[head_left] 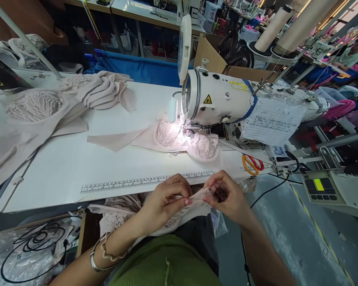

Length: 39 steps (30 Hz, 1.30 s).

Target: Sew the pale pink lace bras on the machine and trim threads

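Observation:
Over my lap, my left hand (168,198) and my right hand (229,196) pinch the edge of a pale pink lace bra (180,216) between thumbs and fingers. The rest of it drapes over my lap, partly hidden by my left forearm. Just beyond my hands, another pale pink bra (203,147) lies flat on the white table (113,171), its two lace cups by the lit needle area of the sewing machine (220,97). A printed ruler scale (137,182) runs along the table's front edge.
A layered pile of pale pink bras (98,93) spreads over the table's left side. Scissors (252,165) with orange and red handles lie at the right. A control box (322,188) is mounted further right. At lower left, a drawer holds a coiled black cable (38,238).

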{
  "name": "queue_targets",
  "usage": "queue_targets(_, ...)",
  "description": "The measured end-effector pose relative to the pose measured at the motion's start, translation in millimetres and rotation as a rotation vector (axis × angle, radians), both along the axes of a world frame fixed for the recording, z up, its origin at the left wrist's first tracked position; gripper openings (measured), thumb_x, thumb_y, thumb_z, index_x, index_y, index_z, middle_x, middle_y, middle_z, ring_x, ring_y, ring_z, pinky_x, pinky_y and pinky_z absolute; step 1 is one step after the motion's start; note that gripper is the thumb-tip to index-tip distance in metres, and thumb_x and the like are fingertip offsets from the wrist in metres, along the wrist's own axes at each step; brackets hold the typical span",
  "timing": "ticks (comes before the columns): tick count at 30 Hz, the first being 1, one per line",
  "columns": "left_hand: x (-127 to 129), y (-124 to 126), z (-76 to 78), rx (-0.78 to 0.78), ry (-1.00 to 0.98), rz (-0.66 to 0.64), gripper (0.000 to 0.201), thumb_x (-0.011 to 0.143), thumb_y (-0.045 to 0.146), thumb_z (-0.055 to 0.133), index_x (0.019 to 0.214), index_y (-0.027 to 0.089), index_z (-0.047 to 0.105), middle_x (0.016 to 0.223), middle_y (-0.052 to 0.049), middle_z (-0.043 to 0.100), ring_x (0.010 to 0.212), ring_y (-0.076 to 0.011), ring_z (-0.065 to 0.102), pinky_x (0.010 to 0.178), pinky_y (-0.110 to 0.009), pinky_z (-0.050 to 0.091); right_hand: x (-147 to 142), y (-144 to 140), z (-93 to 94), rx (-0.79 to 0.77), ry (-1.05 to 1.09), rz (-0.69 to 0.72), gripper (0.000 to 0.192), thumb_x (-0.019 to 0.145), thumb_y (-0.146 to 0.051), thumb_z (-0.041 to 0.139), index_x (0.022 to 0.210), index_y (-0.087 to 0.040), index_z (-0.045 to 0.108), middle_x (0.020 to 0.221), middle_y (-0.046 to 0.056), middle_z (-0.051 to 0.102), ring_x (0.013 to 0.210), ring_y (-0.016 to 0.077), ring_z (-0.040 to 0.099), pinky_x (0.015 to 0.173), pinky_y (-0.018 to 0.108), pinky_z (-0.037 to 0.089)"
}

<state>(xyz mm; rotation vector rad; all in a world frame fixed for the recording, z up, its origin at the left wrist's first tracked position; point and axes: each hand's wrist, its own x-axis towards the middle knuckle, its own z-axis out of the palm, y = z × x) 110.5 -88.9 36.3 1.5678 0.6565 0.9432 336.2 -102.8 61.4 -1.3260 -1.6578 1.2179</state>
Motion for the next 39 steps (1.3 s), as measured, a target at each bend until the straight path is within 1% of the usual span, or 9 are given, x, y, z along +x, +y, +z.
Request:
queue_targets(4,2,1,0.4,-0.015,-0.014,0.016,0.027,0.098,0.032,0.062,0.076,0.017,0.062,0.088,-0.006,0.059,0.084,-0.0164,0.06,0.073,-0.026,0.047,-4,0,3.1,0.005,-0.067,0.055,0.028,0.079,-0.032,0.077,0.102,-0.024,0.062,0.069,-0.006,0.045,0.059,0.0105,0.039,0.053,0.022,0.035)
queue_targets(8,3,0,0.9,-0.1,-0.014,0.016,0.028,0.097,0.032,0.06,0.074,0.017,0.059,0.088,-0.006,0.065,0.084,-0.0167,0.061,0.072,-0.026,0.046,-6,2,5.8,0.068,-0.128,0.057,0.011,0.084,-0.031,0.071,0.082,-0.021,0.065,0.068,-0.004,0.049,0.057,0.01,0.04,0.052,0.023,0.032)
queue_targets(12,5,-2,0.0,-0.227,0.029,0.062,0.027,0.096,0.032,0.06,0.074,0.017,0.057,0.081,-0.005,0.067,0.072,-0.0135,0.058,0.064,-0.023,0.043,-6,2,6.9,0.083,-0.131,-0.024,0.025,0.089,-0.039,0.066,0.073,-0.02,0.063,0.062,-0.003,0.048,0.056,0.0108,0.039,0.051,0.025,0.031)
queue_targets(19,7,-1,3.0,-0.233,0.047,0.089,0.028,0.093,0.032,0.062,0.072,0.017,0.054,0.083,-0.005,0.068,0.07,-0.0123,0.057,0.063,-0.021,0.043,-3,4,4.9,0.018,-0.054,-0.004,0.023,0.089,-0.041,0.067,0.08,-0.02,0.066,0.063,-0.004,0.046,0.056,0.0105,0.04,0.051,0.024,0.032)
queue_targets(24,7,-1,0.5,-0.172,0.078,0.116,0.025,0.094,0.029,0.06,0.072,0.017,0.054,0.085,-0.005,0.069,0.073,-0.0126,0.059,0.063,-0.02,0.043,-6,0,-1.5,0.052,-0.035,-0.023,0.018,0.087,-0.039,0.071,0.091,-0.022,0.067,0.062,-0.006,0.041,0.054,0.0096,0.038,0.049,0.022,0.031)
queue_targets(27,6,-1,-0.6,-0.144,0.108,0.122,0.024,0.094,0.029,0.059,0.073,0.017,0.055,0.086,-0.005,0.071,0.072,-0.0128,0.06,0.063,-0.021,0.043,-6,-3,-5.5,0.122,-0.016,-0.059,0.013,0.088,-0.033,0.071,0.092,-0.023,0.065,0.065,-0.006,0.049,0.053,0.0093,0.041,0.049,0.022,0.033)
queue_targets(31,6,-1,-0.2,-0.125,0.117,0.133,0.023,0.094,0.028,0.059,0.073,0.018,0.055,0.086,-0.005,0.071,0.073,-0.0134,0.061,0.066,-0.022,0.044,-6,-4,-6.3,0.168,0.039,-0.016,0.009,0.089,-0.028,0.069,0.089,-0.024,0.061,0.088,0.002,0.069,0.061,0.0107,0.055,0.053,0.022,0.041)
queue_targets(35,6,-1,-0.7,-0.121,0.11,0.149,0.023,0.093,0.028,0.06,0.073,0.018,0.056,0.085,-0.005,0.071,0.075,-0.014,0.062,0.067,-0.022,0.045,-6,-5,-5.2,0.211,0.038,-0.042,0.011,0.088,-0.027,0.07,0.091,-0.025,0.059,0.093,0.003,0.071,0.054,0.0085,0.051,0.048,0.022,0.041)
queue_targets(39,7,-1,-1.0,-0.117,0.12,0.141,0.024,0.093,0.028,0.06,0.073,0.018,0.056,0.086,-0.005,0.071,0.075,-0.0142,0.062,0.068,-0.022,0.046,-6,-5,-5.2,0.282,0.014,-0.041,0.007,0.089,-0.025,0.069,0.09,-0.024,0.062,0.096,0.004,0.071,0.064,0.0119,0.06,0.052,0.023,0.047)
